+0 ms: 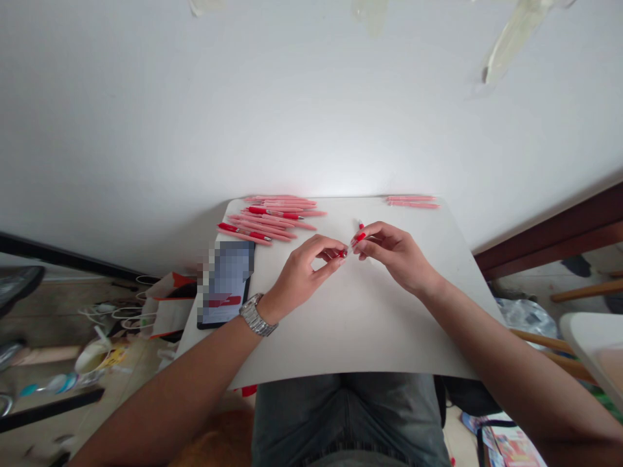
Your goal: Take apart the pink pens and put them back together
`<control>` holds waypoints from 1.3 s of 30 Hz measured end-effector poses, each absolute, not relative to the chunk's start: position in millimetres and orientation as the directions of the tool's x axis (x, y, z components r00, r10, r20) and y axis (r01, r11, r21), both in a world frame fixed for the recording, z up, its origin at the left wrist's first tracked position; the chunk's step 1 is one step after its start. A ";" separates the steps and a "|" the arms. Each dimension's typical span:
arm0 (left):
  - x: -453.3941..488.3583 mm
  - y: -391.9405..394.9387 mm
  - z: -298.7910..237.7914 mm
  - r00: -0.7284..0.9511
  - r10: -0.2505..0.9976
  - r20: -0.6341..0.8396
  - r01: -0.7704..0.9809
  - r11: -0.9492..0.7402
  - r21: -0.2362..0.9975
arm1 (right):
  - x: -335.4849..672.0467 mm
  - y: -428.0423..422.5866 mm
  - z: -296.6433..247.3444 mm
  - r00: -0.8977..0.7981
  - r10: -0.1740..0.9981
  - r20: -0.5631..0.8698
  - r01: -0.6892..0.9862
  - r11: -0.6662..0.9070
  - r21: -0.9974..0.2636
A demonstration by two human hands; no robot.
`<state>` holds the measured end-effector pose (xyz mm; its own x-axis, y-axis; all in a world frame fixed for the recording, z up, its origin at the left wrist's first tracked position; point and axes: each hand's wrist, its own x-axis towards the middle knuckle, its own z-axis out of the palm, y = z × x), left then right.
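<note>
Over the middle of the white table (370, 331), my left hand (314, 258) pinches a small red pen part (342, 253) with a shiny end between thumb and fingertips. Close beside it, my right hand (389, 250) has its fingers closed round a red and clear pen piece (361, 237); part of it is hidden by the fingers. The two pieces are almost end to end, and I cannot tell whether they touch. A red and white pen end (361, 225) shows just behind my right fingers.
Many pink pens (272, 224) lie in a pile at the back left, with red pens (276, 213) among them. A pair of pink pens (413, 201) lies at the back right. A phone or tablet (226, 285) lies along the left edge. The wall (311, 97) rises behind.
</note>
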<state>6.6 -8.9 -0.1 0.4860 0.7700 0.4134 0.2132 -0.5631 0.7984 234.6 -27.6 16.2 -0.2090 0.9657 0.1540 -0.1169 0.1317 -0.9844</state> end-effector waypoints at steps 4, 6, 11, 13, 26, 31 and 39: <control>6.6 -8.9 0.2 0.491 0.770 0.407 0.197 -0.553 0.810 | 233.5 -29.4 21.0 -0.196 0.969 0.148 -0.081 0.134 -0.988; 6.5 -8.9 0.0 0.493 0.770 0.405 0.190 -0.549 0.814 | 232.9 -30.0 22.5 -0.190 0.971 0.147 -0.065 0.137 -0.988; 6.4 -8.6 -1.0 0.495 0.776 0.391 0.189 -0.535 0.823 | 232.4 -30.8 21.9 -0.195 0.967 0.164 -0.069 0.153 -0.986; 6.6 -8.5 -1.4 0.497 0.775 0.390 0.185 -0.534 0.825 | 232.7 -31.1 21.0 -0.199 0.965 0.173 -0.066 0.163 -0.984; 7.2 -9.3 -3.0 0.492 0.789 0.369 0.162 -0.499 0.851 | 231.9 -32.1 22.3 -0.203 0.960 0.194 -0.065 0.185 -0.981; 7.4 -9.4 -3.7 0.495 0.785 0.373 0.148 -0.499 0.854 | 232.1 -32.4 21.7 -0.199 0.960 0.196 -0.043 0.192 -0.981; 7.0 -8.7 -4.5 0.501 0.783 0.367 0.137 -0.491 0.860 | 231.5 -31.4 19.9 -0.195 0.960 0.202 -0.050 0.196 -0.979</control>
<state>7.0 -8.7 -4.5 0.5015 0.7834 0.3671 0.1370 -0.4909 0.8604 231.5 -31.4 19.9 -0.1954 0.9598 0.2016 -0.0501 0.1956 -0.9794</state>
